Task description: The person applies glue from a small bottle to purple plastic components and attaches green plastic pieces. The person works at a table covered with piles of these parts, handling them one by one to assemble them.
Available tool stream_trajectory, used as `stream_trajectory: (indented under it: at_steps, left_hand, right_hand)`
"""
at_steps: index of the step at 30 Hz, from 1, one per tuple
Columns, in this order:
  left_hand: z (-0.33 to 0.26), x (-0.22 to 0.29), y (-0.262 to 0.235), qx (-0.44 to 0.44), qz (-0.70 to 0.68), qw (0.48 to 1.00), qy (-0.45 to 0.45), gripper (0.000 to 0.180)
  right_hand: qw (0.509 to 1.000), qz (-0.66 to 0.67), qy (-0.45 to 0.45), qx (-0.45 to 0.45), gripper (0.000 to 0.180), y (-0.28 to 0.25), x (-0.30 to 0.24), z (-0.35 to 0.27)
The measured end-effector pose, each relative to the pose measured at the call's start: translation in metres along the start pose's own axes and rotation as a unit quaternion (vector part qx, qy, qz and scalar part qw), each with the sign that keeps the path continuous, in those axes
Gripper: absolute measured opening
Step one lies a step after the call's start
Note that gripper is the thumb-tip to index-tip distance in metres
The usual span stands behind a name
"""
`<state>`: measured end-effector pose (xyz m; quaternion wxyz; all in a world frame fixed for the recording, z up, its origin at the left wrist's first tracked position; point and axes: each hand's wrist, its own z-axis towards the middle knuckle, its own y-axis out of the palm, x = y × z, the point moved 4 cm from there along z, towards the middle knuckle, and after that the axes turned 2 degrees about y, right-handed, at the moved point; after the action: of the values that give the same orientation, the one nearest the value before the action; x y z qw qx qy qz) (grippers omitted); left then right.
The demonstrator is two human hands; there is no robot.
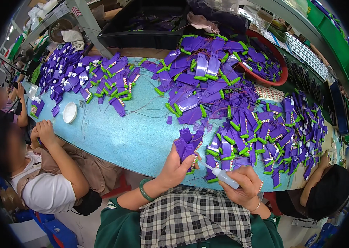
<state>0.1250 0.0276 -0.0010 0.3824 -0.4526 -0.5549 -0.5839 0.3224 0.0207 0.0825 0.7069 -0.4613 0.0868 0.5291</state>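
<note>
The left hand [177,165] is closed around a small stack of purple parts [186,148], held upright at the near edge of the light blue surface [129,136]. The right hand [243,186] grips a small squeeze bottle [222,175], its nozzle pointing toward ten o'clock at the stack's lower end. This looks like the gluing step: the tip is almost at the parts. The next move seems to call for a steady nozzle and a light squeeze. Heaps of purple-and-green pieces [257,132] lie from twelve to three o'clock; a white dish [70,112] sits at ten o'clock.
</note>
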Motion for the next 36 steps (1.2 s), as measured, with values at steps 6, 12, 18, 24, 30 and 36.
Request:
stream_trajectory:
  at_steps: [6, 12, 18, 24, 30, 36]
  left_hand:
    - [0.002, 0.002, 0.003, 0.021, 0.098, 0.994, 0.05, 0.039]
    - [0.0, 0.006, 0.005, 0.022, 0.136, 0.989, 0.047, 0.04]
    - [-0.001, 0.002, 0.004, 0.011, 0.095, 0.995, 0.033, 0.041]
    - [0.003, -0.003, 0.003, -0.071, -0.056, 0.994, -0.061, 0.04]
    - [0.0, -0.005, 0.006, -0.099, -0.058, 0.99, -0.083, 0.04]
    - [0.0, 0.0, 0.006, -0.123, -0.031, 0.988, -0.085, 0.041]
  right_hand:
    - [1.0, 0.005, 0.002, -0.016, 0.041, 0.002, -0.001, -0.003]
    - [1.0, 0.001, 0.003, -0.021, 0.04, 0.003, 0.0, -0.001]
    - [1.0, -0.002, 0.001, -0.022, 0.039, 0.004, 0.0, -0.001]
    - [1.0, 0.003, 0.007, -0.008, 0.039, 0.002, 0.0, -0.001]
    - [1.0, -0.014, 0.025, -0.001, 0.039, 0.002, 0.002, -0.001]
    - [0.999, -0.016, 0.033, -0.008, 0.039, 0.002, 0.002, 0.0]
